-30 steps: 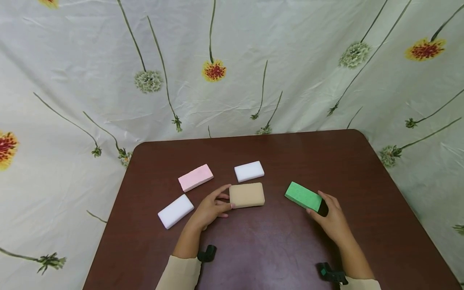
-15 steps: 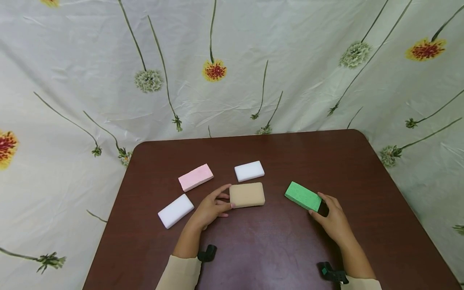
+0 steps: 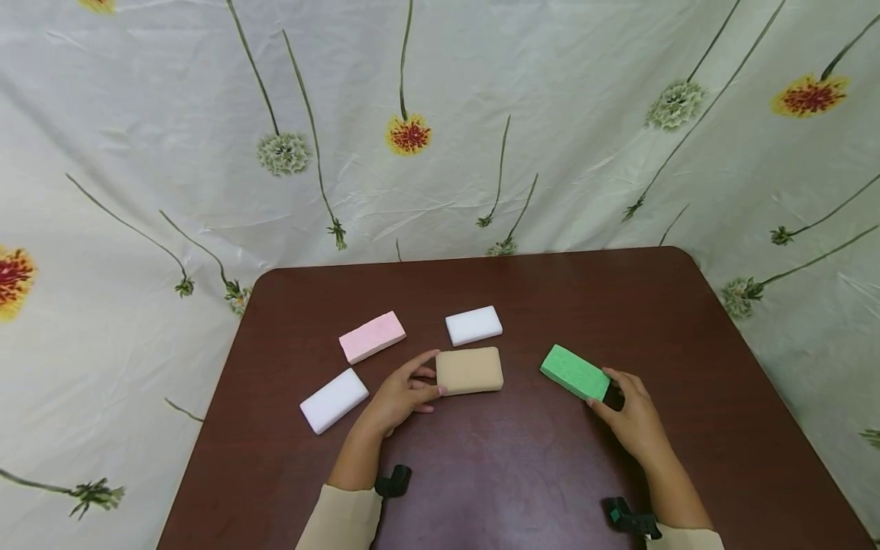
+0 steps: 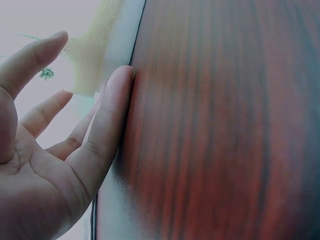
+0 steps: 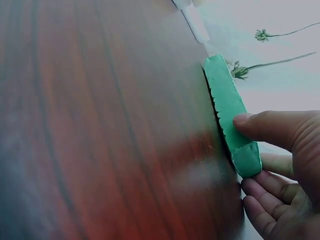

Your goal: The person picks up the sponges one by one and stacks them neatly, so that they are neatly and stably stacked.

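Note:
In the head view, my left hand (image 3: 401, 396) pinches the left end of a beige sponge (image 3: 470, 370), its thumb at the near corner and index finger at the far one. The left wrist view shows its other fingers (image 4: 107, 117) low by the tabletop. Off to the right, a green rectangular sponge (image 3: 574, 372) lies at a slant. My right hand (image 3: 632, 416) holds its near right end between thumb and index finger. Close up in the right wrist view, the green sponge (image 5: 227, 105) shows a ragged lower edge, and the remaining fingers curl beneath its end.
A white block (image 3: 473, 325) lies just behind the beige sponge. Farther left are a pink block (image 3: 372, 337) and another white block (image 3: 334, 401). The dark brown table (image 3: 522, 473) ends at a flower-printed cloth (image 3: 577, 130) behind. Black straps with mounts (image 3: 393, 481) sit on both wrists.
The right thumb and fingers have slid slightly back toward the near right end of the green sponge. The left hand and the blocks have kept their places.

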The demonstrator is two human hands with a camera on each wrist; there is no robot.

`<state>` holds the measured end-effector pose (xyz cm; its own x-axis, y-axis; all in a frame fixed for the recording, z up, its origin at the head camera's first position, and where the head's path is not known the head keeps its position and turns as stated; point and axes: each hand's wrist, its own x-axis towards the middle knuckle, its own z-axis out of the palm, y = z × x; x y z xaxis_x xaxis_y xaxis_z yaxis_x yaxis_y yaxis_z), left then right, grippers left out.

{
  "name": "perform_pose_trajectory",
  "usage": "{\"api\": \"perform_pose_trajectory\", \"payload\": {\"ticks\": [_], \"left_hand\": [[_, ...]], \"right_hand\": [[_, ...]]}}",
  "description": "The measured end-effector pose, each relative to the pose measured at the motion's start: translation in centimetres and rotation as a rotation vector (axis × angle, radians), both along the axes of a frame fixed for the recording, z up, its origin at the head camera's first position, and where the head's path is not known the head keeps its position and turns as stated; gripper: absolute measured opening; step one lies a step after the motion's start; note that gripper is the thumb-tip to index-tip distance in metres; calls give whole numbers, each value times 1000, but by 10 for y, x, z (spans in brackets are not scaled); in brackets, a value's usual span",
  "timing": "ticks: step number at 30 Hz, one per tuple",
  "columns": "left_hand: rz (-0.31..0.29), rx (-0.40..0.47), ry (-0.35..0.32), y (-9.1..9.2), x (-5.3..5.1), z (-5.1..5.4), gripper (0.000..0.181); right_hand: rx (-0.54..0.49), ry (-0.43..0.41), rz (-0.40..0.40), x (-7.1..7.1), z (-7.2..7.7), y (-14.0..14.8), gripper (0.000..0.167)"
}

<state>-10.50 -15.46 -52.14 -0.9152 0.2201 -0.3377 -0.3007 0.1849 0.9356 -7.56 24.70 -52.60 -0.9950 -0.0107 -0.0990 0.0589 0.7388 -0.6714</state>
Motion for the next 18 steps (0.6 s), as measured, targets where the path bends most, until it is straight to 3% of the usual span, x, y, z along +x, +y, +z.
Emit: {"api": "perform_pose_trajectory", "payload": {"ticks": [18], "left_hand": [[8, -2, -3, 0, 1, 2, 73]], "right_hand": [[-64, 23, 57, -5, 1, -9, 65]]}}
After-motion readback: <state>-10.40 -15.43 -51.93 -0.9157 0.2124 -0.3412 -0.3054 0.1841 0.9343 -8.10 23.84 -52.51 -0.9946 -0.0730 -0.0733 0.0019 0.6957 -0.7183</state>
